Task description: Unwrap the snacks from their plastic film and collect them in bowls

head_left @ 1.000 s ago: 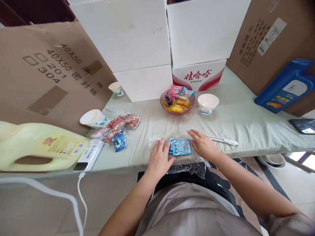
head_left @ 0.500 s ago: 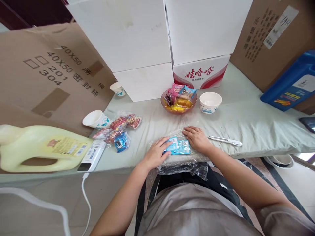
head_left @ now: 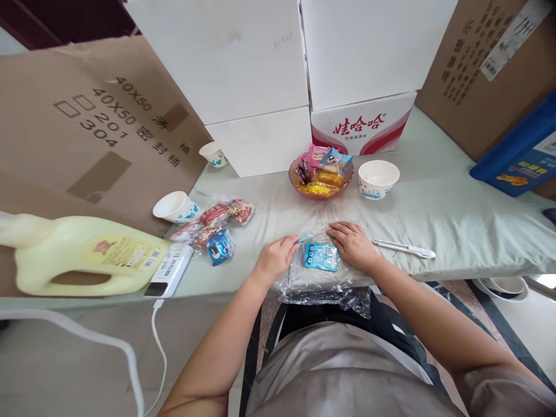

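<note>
A clear plastic bag (head_left: 321,284) lies at the near table edge and hangs over it. A small blue snack packet (head_left: 321,256) shows inside it. My left hand (head_left: 274,259) pinches the bag's left edge, with a thin blue piece at its fingertips. My right hand (head_left: 353,244) rests flat on the bag's right side, fingers pointing left.
A brown bowl of wrapped snacks (head_left: 321,174) and a white paper bowl (head_left: 378,178) stand behind. A white pen-like tool (head_left: 406,249) lies right. Loose snack packets (head_left: 215,229), paper cups (head_left: 176,207), a yellow jug (head_left: 82,255) and a white power bank (head_left: 170,271) sit left. Cardboard boxes (head_left: 260,75) line the back.
My left hand went from lying flat on the bag to gripping its left edge. The blue packet now sits further right inside the bag. My right hand stayed on the bag.
</note>
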Demonstrator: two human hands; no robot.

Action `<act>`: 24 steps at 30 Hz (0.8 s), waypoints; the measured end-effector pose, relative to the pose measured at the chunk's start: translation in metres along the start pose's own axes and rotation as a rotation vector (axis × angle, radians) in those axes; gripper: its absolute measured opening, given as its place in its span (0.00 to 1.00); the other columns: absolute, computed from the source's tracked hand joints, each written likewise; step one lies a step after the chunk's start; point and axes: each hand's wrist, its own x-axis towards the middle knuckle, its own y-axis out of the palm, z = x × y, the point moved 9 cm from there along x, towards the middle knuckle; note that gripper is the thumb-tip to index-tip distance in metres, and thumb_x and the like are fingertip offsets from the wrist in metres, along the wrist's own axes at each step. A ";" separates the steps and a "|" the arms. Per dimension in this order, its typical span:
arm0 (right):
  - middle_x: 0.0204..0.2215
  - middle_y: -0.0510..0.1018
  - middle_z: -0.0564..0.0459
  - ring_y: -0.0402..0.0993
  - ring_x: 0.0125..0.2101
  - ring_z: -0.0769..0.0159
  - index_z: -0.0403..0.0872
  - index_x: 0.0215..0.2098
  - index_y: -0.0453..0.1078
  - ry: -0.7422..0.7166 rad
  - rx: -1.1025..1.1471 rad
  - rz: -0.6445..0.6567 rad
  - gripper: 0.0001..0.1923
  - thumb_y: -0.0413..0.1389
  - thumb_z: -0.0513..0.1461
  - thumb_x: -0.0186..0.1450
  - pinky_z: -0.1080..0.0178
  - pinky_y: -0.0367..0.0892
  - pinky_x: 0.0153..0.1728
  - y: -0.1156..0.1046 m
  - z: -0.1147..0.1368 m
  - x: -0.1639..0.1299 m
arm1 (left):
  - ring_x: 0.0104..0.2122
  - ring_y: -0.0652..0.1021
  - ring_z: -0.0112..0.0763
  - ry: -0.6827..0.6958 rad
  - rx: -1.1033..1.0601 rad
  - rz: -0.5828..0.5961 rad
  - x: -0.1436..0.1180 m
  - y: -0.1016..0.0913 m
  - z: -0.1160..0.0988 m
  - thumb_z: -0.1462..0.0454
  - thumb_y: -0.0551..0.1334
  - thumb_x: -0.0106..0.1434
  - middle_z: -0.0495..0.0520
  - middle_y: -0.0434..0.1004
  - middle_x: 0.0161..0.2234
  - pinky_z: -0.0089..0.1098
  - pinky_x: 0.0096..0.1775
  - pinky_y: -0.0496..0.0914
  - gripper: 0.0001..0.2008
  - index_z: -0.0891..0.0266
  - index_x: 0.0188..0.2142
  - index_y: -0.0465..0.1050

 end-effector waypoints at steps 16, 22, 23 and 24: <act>0.58 0.71 0.47 0.63 0.58 0.57 0.47 0.57 0.69 0.014 0.026 0.018 0.20 0.47 0.37 0.69 0.54 0.57 0.57 0.000 -0.003 0.000 | 0.55 0.71 0.50 0.103 -0.075 0.245 -0.002 0.051 -0.050 0.52 0.71 0.53 0.64 0.70 0.56 0.50 0.56 0.68 0.35 0.61 0.56 0.65; 0.58 0.71 0.47 0.63 0.57 0.57 0.47 0.57 0.69 0.003 0.039 -0.001 0.20 0.49 0.36 0.68 0.53 0.58 0.57 0.000 -0.002 -0.001 | 0.51 0.76 0.42 0.133 -0.105 0.246 0.011 0.043 -0.042 0.62 0.62 0.63 0.59 0.74 0.52 0.42 0.52 0.73 0.21 0.58 0.56 0.65; 0.57 0.71 0.47 0.63 0.57 0.57 0.47 0.57 0.69 0.007 0.043 -0.008 0.20 0.49 0.37 0.68 0.52 0.58 0.57 -0.001 -0.002 -0.001 | 0.49 0.78 0.39 0.110 -0.126 0.229 0.014 0.040 -0.037 0.64 0.59 0.65 0.58 0.75 0.51 0.40 0.50 0.74 0.19 0.58 0.56 0.65; 0.57 0.72 0.47 0.63 0.57 0.57 0.47 0.57 0.69 0.010 0.047 -0.015 0.20 0.50 0.37 0.68 0.52 0.58 0.57 -0.001 -0.002 -0.001 | 0.47 0.78 0.38 0.072 -0.150 0.207 0.018 0.037 -0.030 0.66 0.57 0.65 0.57 0.76 0.49 0.39 0.49 0.75 0.19 0.58 0.56 0.64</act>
